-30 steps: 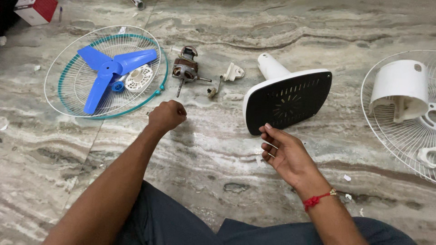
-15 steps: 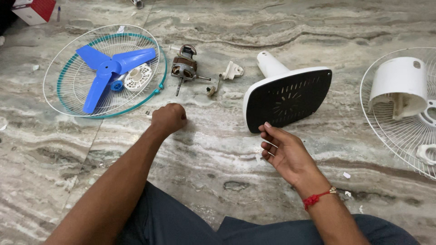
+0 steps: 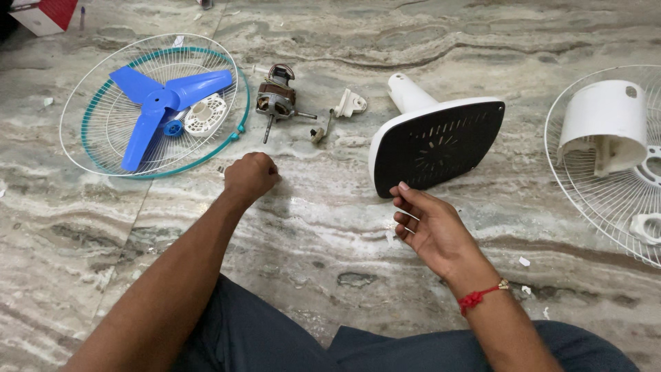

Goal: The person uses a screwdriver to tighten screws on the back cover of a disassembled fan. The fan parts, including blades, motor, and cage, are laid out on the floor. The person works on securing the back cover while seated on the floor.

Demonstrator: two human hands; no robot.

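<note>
While the person sits on the marble floor (image 3: 330, 234), the left hand (image 3: 249, 178) is curled into a tight fist, knuckles up, and I cannot tell if anything is inside it. It rests on the floor, just below the motor (image 3: 275, 102). The motor lies near the top edge of the floor, with its thin shaft pointing down toward the fist, but they do not touch. Just right of the motor lie a little white bracket (image 3: 350, 103) and a small bent metal part (image 3: 319, 132). To the left is a round wire guard (image 3: 153, 103) with a teal rim. A blue blade (image 3: 162, 102) with three wings lies in it, and so does a small white round piece (image 3: 205, 114). The right hand (image 3: 432, 227) is open, palm up, with fingers (image 3: 406, 207) loosely bent and holding nothing. Its fingertips are just beside the lower edge of the fan base (image 3: 435, 141), maybe touching it. The base is tipped on its side, so its dark bottom faces the person and its white neck points up and away. A red thread is tied on the right wrist. By the right edge of the floor lies another white guard (image 3: 606, 200), with a white cover (image 3: 604, 124) sitting on it. A red and white box (image 3: 47, 14) sits in the top left corner.
</note>
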